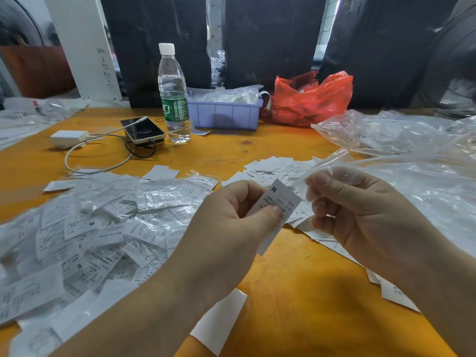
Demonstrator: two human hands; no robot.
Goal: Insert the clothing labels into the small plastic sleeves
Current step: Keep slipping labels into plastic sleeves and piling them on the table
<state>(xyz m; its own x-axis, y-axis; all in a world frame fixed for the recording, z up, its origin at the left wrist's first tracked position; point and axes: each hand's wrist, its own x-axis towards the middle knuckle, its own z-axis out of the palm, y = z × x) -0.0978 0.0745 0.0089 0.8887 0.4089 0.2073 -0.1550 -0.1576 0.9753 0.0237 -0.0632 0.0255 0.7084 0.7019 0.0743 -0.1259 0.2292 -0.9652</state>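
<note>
the left hand has its grip clamped on a white label marked "m", held above the orange tabletop. the right hand pinches a clear plastic sleeve just beside the label.

Single head-worn wide-angle view, looking forward and down, close over the orange wooden desk, both hands near the lower frame, dark wall panels far behind
</note>
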